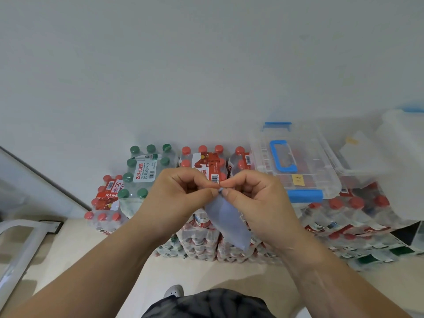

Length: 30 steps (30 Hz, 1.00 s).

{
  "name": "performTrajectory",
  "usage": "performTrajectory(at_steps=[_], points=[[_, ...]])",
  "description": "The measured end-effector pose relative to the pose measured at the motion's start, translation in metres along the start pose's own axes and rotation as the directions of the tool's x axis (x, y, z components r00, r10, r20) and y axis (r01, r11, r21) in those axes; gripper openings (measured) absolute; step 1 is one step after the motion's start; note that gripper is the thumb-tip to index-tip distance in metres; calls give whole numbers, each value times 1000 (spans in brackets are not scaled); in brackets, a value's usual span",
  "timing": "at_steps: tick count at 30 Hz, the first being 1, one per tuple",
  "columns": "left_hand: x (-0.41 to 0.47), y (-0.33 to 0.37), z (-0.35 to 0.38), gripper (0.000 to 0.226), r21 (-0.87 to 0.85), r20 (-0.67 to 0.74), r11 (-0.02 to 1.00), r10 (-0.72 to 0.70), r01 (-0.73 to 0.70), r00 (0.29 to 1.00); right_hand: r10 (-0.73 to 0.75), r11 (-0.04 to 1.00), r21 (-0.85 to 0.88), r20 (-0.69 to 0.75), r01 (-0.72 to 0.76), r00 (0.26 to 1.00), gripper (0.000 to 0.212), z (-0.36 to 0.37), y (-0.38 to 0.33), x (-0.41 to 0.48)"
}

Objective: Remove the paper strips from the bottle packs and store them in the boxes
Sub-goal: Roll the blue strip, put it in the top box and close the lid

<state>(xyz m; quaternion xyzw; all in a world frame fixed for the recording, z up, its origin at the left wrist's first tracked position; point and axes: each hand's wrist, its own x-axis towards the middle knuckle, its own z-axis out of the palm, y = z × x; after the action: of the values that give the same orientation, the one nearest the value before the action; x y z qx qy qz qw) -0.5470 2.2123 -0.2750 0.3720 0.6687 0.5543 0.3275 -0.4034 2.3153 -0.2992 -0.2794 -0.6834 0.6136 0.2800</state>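
Note:
My left hand (176,193) and my right hand (254,196) meet at the fingertips and both pinch the top edge of a pale blue-grey paper strip (229,223), which hangs down between them. Behind the hands stand shrink-wrapped bottle packs against the wall: a green-capped pack (146,168), red-capped packs (204,161) with label strips on top, and a lower red-capped pack (105,203) at the left. A clear plastic box with a blue handle (296,166) rests closed on the packs at the right.
More stacked bottle packs (358,219) fill the right side, with a second clear box (399,143) on them. A white frame (20,246) stands at the left on the beige floor. My shoe (174,291) shows below.

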Motion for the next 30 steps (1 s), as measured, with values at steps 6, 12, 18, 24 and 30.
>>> performTrajectory(at_steps=[6, 12, 18, 24, 30], points=[[-2, -1, 2, 10, -1, -26, 1000, -9, 9, 1000, 31, 999, 19, 6, -31, 1000, 9, -1, -3, -3], [1, -1, 1, 17, -12, 8, 997, -71, 71, 997, 67, 997, 23, -6, -67, 998, 13, 0, -2, -4], [5, -5, -2, 10, 20, -2, 998, -61, 61, 998, 71, 997, -14, -13, -71, 997, 12, 3, -1, 0], [10, -6, -6, 18, -26, -19, 998, -66, 65, 998, 120, 992, -36, -30, -122, 992, 9, 6, -2, 4], [13, -10, -7, 9, -70, -31, 997, -45, 42, 999, 58, 998, 10, -55, -57, 997, 11, 10, -7, 9]])
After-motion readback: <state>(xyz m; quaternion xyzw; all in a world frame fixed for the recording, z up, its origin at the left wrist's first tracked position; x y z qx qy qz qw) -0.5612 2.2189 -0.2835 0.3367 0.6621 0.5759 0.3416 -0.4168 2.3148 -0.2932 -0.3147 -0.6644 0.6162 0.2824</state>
